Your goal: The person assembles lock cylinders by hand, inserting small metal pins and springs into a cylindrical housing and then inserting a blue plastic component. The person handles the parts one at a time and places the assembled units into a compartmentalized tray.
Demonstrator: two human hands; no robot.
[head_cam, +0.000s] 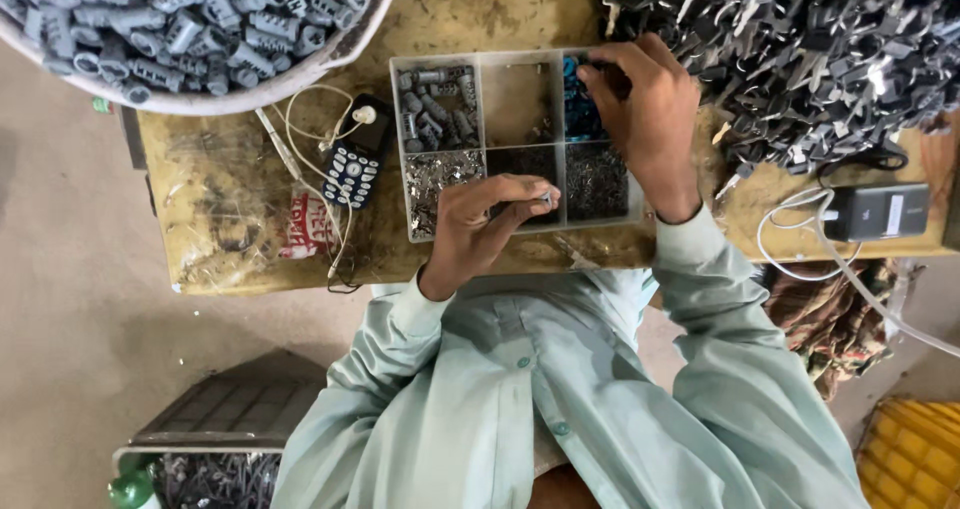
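The left hand [480,224] rests over the near edge of a clear compartment tray [515,144] on the counter [240,199], its fingers [525,201] pinched narrow on a small metal piece [546,198] above the dark middle compartment. Just left of those fingers lies a compartment of shiny metal bits [440,174]; just right of them, one of fine dark parts [597,181]. The right hand [645,109] reaches into the far compartment of blue parts [578,104], its fingers [600,79] curled down among them; whether they grip anything cannot be told. Beyond and right of that hand spreads a heap of dark metal pieces [820,49]. Well left of the left hand lie a keypad phone [358,154] and a basin of grey plastic plugs [190,24].
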